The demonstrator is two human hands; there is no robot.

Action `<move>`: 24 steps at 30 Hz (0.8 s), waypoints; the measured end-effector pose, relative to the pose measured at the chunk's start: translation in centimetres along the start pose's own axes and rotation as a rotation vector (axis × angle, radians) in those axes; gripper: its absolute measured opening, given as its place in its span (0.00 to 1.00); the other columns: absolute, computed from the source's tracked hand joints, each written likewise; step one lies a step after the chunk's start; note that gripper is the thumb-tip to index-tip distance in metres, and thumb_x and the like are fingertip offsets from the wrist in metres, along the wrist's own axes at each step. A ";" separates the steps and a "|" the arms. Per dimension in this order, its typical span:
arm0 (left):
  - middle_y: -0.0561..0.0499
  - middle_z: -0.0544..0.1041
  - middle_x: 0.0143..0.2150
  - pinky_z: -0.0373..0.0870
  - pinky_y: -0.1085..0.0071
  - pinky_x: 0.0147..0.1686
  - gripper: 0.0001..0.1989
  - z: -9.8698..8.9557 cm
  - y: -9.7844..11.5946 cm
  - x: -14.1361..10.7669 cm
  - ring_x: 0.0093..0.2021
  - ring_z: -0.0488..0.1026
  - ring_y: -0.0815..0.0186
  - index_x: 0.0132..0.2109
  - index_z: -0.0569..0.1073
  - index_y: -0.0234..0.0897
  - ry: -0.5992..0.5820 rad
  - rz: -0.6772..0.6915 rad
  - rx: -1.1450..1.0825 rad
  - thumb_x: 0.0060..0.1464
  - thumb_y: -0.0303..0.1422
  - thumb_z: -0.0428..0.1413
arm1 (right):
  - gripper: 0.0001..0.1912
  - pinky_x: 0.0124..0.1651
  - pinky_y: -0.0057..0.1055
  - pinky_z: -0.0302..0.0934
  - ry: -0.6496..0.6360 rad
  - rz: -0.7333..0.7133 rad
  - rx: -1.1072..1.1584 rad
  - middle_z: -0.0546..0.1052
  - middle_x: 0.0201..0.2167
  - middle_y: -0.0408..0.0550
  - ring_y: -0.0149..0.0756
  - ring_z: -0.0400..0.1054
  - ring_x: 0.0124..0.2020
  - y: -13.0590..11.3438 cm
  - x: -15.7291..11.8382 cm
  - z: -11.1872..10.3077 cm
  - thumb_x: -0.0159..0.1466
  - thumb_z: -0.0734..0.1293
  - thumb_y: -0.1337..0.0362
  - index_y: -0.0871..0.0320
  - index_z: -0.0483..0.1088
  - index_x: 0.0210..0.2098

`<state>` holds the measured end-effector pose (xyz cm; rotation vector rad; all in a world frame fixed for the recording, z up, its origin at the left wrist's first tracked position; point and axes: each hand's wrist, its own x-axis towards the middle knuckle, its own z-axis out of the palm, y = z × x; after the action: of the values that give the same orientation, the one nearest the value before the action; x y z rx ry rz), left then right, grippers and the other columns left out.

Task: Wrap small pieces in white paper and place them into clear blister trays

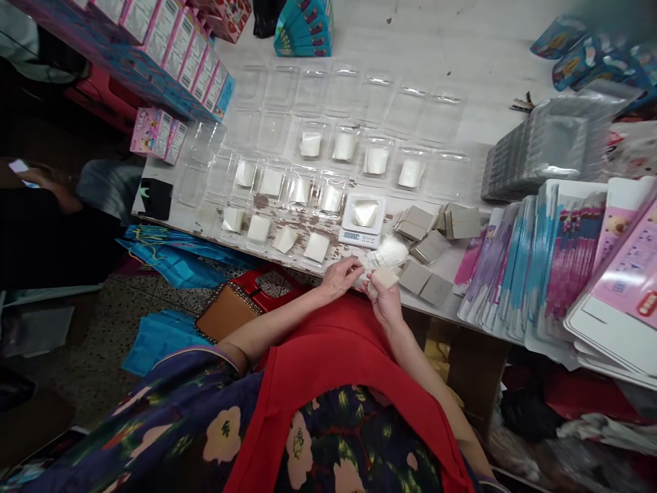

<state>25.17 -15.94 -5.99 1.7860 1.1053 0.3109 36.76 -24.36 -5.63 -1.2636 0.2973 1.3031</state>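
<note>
My right hand (386,302) is closed round a small cream-white square pad (386,276), held just over the table's front edge. Close beside it, my left hand (339,279) has its fingertips pinched together; what they hold, if anything, is too small to make out. Ahead of both hands stands a small white digital scale (360,237) bearing a folded cream-white piece (365,213). A crumpled clear plastic bag with white contents (391,251) lies right of the scale. Several similar cream pieces, one of them a square (317,247), lie left of it along the edge.
Rows of clear plastic trays (377,96) cover the table, several with white pieces inside. Grey square stacks (415,222) lie right of the scale, near upright printed cards (528,253) and stacked clear trays (544,147). Pink boxes (177,51) stand back left. Another person sits at left.
</note>
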 end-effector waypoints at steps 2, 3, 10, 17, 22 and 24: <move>0.52 0.76 0.36 0.69 0.74 0.32 0.11 -0.1 1.1 0.2 0.29 0.70 0.72 0.42 0.74 0.37 0.022 0.062 -0.029 0.54 0.38 0.57 | 0.20 0.32 0.29 0.69 -0.014 -0.063 -0.009 0.78 0.29 0.42 0.30 0.71 0.28 0.2 0.0 0.2 0.42 0.79 0.61 0.59 0.74 0.34; 0.52 0.75 0.36 0.69 0.74 0.31 0.12 -0.1 1.6 0.2 0.29 0.70 0.72 0.42 0.74 0.37 0.040 0.099 -0.031 0.53 0.38 0.59 | 0.20 0.32 0.29 0.68 -0.014 -0.100 -0.017 0.78 0.29 0.43 0.31 0.71 0.28 0.3 -0.1 0.4 0.43 0.78 0.60 0.60 0.74 0.33; 0.51 0.74 0.32 0.69 0.74 0.34 0.05 0.7 4.3 0.0 0.33 0.71 0.70 0.35 0.73 0.37 0.230 0.306 0.104 0.58 0.32 0.53 | 0.14 0.33 0.29 0.65 -0.037 -0.339 -0.159 0.75 0.25 0.42 0.30 0.67 0.27 0.9 -0.2 0.4 0.50 0.74 0.57 0.61 0.73 0.29; 0.50 0.74 0.28 0.66 0.71 0.35 0.12 0.8 4.6 0.3 0.32 0.71 0.68 0.32 0.72 0.37 0.271 0.456 0.305 0.62 0.34 0.49 | 0.16 0.31 0.27 0.63 0.010 -0.339 -0.155 0.73 0.23 0.41 0.28 0.64 0.24 0.7 -0.4 0.4 0.51 0.74 0.55 0.62 0.72 0.29; 0.48 0.76 0.31 0.66 0.69 0.38 0.14 0.9 4.5 0.5 0.35 0.72 0.66 0.33 0.73 0.38 0.215 0.437 0.369 0.63 0.37 0.47 | 0.15 0.32 0.27 0.64 0.019 -0.312 -0.119 0.74 0.25 0.40 0.28 0.65 0.26 0.0 -0.8 0.8 0.50 0.74 0.55 0.60 0.72 0.29; 0.47 0.76 0.32 0.66 0.68 0.39 0.15 1.0 4.4 0.5 0.36 0.72 0.65 0.34 0.73 0.38 0.188 0.417 0.370 0.63 0.38 0.47 | 0.16 0.32 0.27 0.64 0.026 -0.314 -0.140 0.74 0.25 0.40 0.28 0.66 0.26 -0.1 -0.7 0.8 0.50 0.74 0.55 0.60 0.72 0.29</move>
<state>28.51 -16.62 -2.93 2.3608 0.9527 0.5614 36.24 -24.05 -4.66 -1.3837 0.0229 1.0519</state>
